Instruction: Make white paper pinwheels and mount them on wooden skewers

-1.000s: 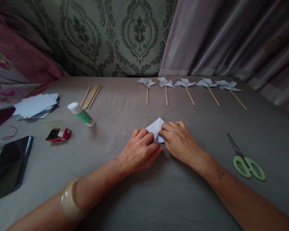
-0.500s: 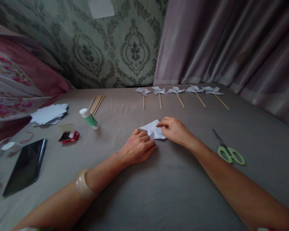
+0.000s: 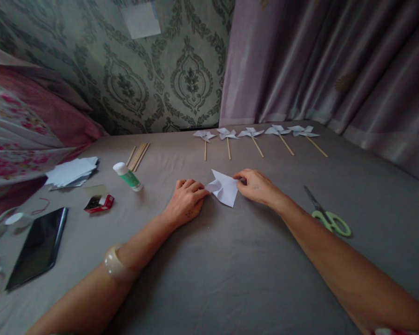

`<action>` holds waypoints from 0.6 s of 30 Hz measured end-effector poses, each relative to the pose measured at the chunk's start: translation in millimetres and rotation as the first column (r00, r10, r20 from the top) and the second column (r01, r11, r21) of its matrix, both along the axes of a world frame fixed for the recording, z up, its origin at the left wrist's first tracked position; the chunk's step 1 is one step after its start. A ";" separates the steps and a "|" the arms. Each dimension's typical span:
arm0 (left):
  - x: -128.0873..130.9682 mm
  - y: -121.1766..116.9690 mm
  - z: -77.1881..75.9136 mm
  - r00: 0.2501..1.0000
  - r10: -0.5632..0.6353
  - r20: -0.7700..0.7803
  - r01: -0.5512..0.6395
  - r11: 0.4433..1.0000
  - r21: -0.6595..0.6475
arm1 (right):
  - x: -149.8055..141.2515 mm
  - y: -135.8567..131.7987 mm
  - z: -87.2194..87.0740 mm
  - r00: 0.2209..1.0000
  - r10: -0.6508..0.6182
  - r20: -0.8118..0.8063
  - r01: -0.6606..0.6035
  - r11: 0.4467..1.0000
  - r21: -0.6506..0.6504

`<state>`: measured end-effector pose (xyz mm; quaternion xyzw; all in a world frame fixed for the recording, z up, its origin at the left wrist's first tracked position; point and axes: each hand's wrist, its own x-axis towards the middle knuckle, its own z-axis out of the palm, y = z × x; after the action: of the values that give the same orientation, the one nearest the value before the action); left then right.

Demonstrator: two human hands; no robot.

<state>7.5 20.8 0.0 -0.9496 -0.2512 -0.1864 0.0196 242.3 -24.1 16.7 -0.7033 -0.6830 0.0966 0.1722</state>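
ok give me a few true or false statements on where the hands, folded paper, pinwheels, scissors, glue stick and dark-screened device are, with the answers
1. The left hand and the right hand both have fingers on the folded white paper. True.
2. Five pinwheels lie in a row along the far side of the cloth. True.
3. The scissors are to the left of the left hand. False: they lie to the right of the folded white paper.
4. The glue stick is in the right hand. False: neither hand touches it.
5. The dark-screened device is nearer the person than the glue stick is. True.
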 end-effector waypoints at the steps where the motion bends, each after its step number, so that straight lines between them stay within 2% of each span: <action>1: -0.7 3.1 -1.7 1.000 0.008 0.004 -0.008 1.000 0.006 | -0.9 -0.1 -0.8 1.000 0.009 0.006 -0.009 1.000 -0.013; 7: -2.4 15.4 -7.9 0.995 0.090 0.031 -0.090 0.996 0.001 | -6.9 -5.1 3.2 1.000 0.029 0.012 -0.028 0.996 -0.090; 13: -3.1 15.8 -7.2 0.984 0.164 0.067 -0.164 0.986 0.001 | -16.2 -15.1 13.7 0.999 0.040 0.032 -0.034 0.984 -0.173; 15: -3.5 15.1 -7.0 0.980 0.181 0.086 -0.180 0.983 -0.020 | -20.5 -18.8 18.0 0.997 0.071 0.016 -0.067 0.979 -0.191; 18: -3.1 14.5 -6.2 0.962 0.229 0.147 -0.220 0.973 -0.073 | -23.8 -21.5 22.4 0.980 0.173 -0.094 -0.192 0.943 -0.272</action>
<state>4.4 35.3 -6.2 -0.8980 -0.3630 -0.2487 -0.0052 218.5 -45.6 39.1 -0.6504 -0.7184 0.2317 0.0845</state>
